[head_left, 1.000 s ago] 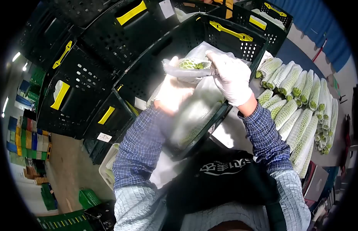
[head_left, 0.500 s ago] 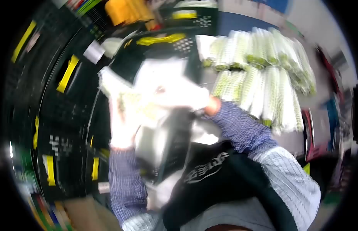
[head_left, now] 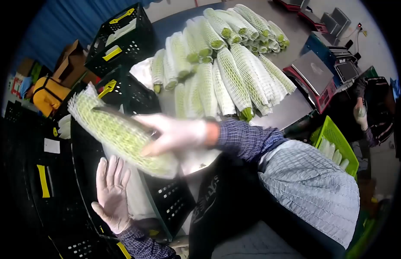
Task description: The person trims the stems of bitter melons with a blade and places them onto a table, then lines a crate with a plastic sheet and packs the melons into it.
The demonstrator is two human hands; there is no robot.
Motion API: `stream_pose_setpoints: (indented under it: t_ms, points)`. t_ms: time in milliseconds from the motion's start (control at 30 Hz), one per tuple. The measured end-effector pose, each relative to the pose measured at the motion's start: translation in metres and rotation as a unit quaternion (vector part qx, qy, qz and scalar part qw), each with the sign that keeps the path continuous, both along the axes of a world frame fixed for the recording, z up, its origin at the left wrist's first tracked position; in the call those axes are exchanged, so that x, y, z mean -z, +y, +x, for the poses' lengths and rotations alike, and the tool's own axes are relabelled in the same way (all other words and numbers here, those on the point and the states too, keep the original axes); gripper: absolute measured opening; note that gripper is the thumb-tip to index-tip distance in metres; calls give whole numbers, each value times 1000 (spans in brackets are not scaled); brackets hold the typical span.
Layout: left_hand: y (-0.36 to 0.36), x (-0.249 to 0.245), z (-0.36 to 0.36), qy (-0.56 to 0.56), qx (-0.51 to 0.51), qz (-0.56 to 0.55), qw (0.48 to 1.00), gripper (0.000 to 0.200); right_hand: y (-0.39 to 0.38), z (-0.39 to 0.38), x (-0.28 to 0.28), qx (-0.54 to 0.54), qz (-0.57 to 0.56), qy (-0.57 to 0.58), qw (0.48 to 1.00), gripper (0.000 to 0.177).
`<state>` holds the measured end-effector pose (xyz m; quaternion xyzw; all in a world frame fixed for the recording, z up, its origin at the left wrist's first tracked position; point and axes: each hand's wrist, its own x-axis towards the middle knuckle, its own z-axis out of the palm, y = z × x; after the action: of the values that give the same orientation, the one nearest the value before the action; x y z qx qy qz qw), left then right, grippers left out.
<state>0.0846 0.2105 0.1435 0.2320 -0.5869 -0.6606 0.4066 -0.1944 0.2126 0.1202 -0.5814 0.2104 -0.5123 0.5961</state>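
My right hand (head_left: 172, 134), in a thin whitish glove, is closed around a long pale-green vegetable in a white foam net (head_left: 118, 136). It is held tilted above a dark crate. A dark, blade-like strip (head_left: 123, 118) lies along the vegetable's top and runs to my fingers; what it is, I cannot make out. Below, my gloved left hand (head_left: 112, 194) is apart from the vegetable, palm up and fingers spread. A dark green crate (head_left: 168, 203) with a pale lining stands under my hands.
Several netted vegetables (head_left: 233, 80) lie in rows on a metal table (head_left: 166, 101). Red-based scales (head_left: 312, 73) stand to the right, near a lime-green basket (head_left: 338, 138). Stacked dark crates (head_left: 23, 172) line the left. A co-worker's hand (head_left: 360, 114) shows at far right.
The view has turned and sharpened. My left hand, earlier a bright blur close beside the right, is now lower, apart and open. The netted vegetable now shows clearly in my right hand.
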Motion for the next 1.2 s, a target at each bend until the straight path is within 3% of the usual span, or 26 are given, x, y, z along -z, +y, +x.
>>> stream_pose_setpoints:
  t_ms: [67, 133, 200, 267, 400, 500, 600, 700, 733, 767, 800, 833, 867, 900, 933, 967, 1067, 1100, 1200]
  points:
    - [-4, 1, 10, -32, 5, -17, 999, 112, 22, -39, 10, 61, 21, 4, 998, 91]
    - [-4, 3, 12, -12, -17, -11, 1000, 108, 53, -97, 11, 218, -44, 221, 950, 92]
    - [-8, 2, 22, -40, 8, -22, 999, 105, 90, -145, 13, 289, 41, 215, 932, 92]
    - [-9, 2, 25, -36, 14, -35, 999, 101, 120, -191, 13, 380, 5, 327, 865, 94]
    - [-15, 3, 29, -59, -5, -44, 997, 93, 178, -294, 67, 537, 159, 470, 682, 94]
    - [-19, 1, 18, -84, -54, 10, 995, 85, 189, -349, 98, 564, 203, 570, 562, 93]
    - [-30, 16, 18, -61, -98, 97, 989, 69, 179, -381, 113, 515, 291, 641, 489, 91]
    - [-36, 18, 11, -82, -172, 157, 969, 62, 174, -400, 130, 474, 238, 686, 499, 80]
    - [-41, 16, 8, -72, -214, 189, 956, 60, 179, -418, 144, 445, 148, 719, 513, 73]
    - [-46, 20, 17, -85, -185, 168, 964, 56, 182, -430, 157, 472, 203, 636, 576, 64]
    - [-58, 22, 24, -87, -184, 202, 958, 58, 168, -388, 116, 450, 248, 661, 547, 58]
    - [-62, 28, 26, -101, -225, 185, 951, 53, 177, -408, 135, 469, 202, 656, 556, 52]
    - [-74, 34, 42, -115, -195, 223, 948, 47, 196, -448, 177, 553, 232, 474, 644, 47]
    - [-76, 30, 38, -152, -234, 208, 937, 41, 174, -395, 131, 564, 268, 490, 609, 45]
    - [-80, 30, 40, -173, -249, 182, 935, 37, 178, -411, 146, 595, 221, 432, 641, 43]
    - [-91, 35, 46, -275, -277, 161, 906, 33, 180, -427, 160, 610, 185, 338, 693, 40]
    - [-111, 67, 58, -403, -269, 123, 866, 29, 142, -325, 102, 582, 166, 270, 749, 38]
    - [-123, 90, 67, -399, -240, 115, 877, 26, 131, -291, 83, 564, 169, 256, 766, 38]
    - [-140, 135, 54, -473, -190, 138, 849, 33, 105, -235, 69, 479, 130, 196, 846, 38]
